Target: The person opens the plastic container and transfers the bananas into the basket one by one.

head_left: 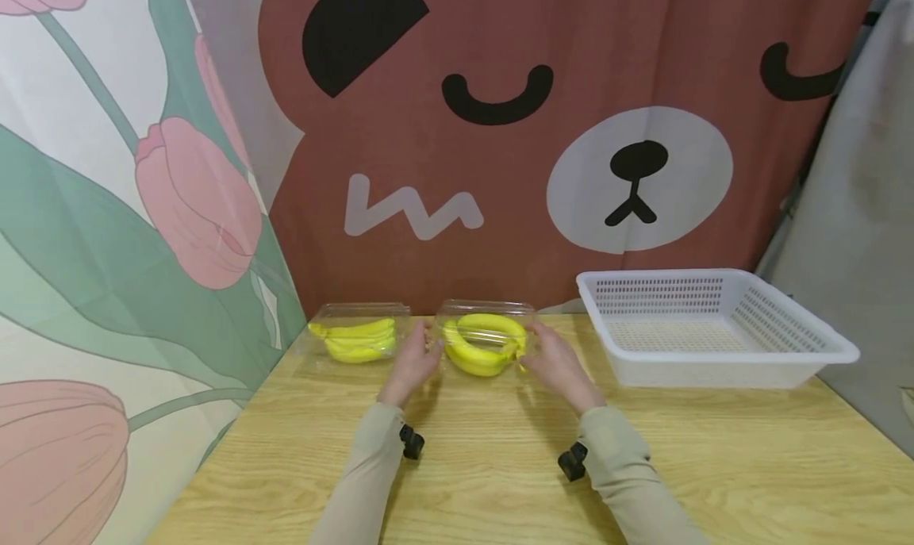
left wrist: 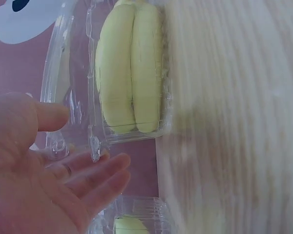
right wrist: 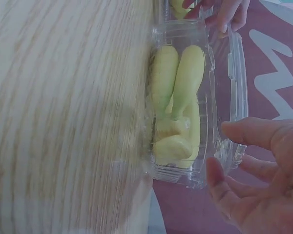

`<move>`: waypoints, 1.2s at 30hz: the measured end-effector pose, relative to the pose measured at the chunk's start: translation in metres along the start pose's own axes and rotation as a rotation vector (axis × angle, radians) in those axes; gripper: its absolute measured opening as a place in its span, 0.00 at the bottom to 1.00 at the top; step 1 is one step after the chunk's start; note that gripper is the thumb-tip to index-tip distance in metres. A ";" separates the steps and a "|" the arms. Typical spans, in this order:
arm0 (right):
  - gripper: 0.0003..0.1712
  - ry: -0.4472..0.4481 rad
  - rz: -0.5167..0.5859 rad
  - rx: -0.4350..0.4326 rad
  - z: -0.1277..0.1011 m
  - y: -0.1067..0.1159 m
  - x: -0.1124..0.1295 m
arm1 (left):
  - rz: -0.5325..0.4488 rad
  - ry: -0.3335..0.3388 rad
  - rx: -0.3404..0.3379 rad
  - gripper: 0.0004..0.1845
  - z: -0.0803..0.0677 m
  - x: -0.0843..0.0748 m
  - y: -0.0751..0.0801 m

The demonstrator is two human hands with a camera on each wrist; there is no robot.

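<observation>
A clear plastic clamshell box (head_left: 487, 307) stands on the table between my two hands, its lid raised at the back. Yellow bananas (head_left: 474, 362) lie inside it. At its left end is my left hand (head_left: 414, 362), fingers extended and thumb apart by the lid in the left wrist view. My right hand (head_left: 559, 364) is at the other end; in the right wrist view its thumb and fingers are spread beside the lid, with a gap between them. Whether either hand touches the plastic is hard to tell. Left of my left hand sits a second clear box (head_left: 366, 310) with bananas (head_left: 357, 345).
A white perforated plastic basket (head_left: 714, 370) stands at the right of the wooden table (head_left: 485, 466). Behind the table hangs a brown bear-print curtain (head_left: 514, 259); a tulip-print cloth (head_left: 200, 204) hangs on the left.
</observation>
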State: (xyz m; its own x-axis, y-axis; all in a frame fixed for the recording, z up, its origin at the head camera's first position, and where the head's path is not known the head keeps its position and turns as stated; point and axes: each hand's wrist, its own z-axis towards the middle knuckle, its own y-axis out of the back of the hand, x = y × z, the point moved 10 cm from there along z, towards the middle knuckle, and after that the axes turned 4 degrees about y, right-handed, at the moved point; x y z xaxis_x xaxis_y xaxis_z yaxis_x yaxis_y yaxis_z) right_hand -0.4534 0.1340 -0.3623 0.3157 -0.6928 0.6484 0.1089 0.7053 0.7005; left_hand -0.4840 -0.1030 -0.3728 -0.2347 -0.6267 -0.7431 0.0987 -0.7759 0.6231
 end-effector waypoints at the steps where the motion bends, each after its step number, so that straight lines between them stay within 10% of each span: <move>1: 0.38 -0.004 0.002 0.004 0.000 0.000 0.000 | 0.004 -0.004 -0.003 0.21 0.000 -0.001 0.001; 29: 0.42 0.124 -0.110 0.145 -0.011 -0.011 0.016 | 0.016 0.056 0.097 0.31 -0.002 0.005 0.001; 36: 0.39 0.105 -0.116 0.059 -0.004 0.003 0.015 | -0.001 0.045 0.128 0.34 -0.002 0.000 0.004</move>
State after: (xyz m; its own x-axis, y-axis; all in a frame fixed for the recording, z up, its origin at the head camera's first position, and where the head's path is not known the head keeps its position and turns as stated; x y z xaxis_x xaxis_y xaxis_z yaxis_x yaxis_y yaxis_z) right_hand -0.4448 0.1263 -0.3514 0.4015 -0.7471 0.5297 0.0959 0.6095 0.7870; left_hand -0.4821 -0.1062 -0.3713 -0.1906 -0.6305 -0.7524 -0.0265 -0.7629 0.6460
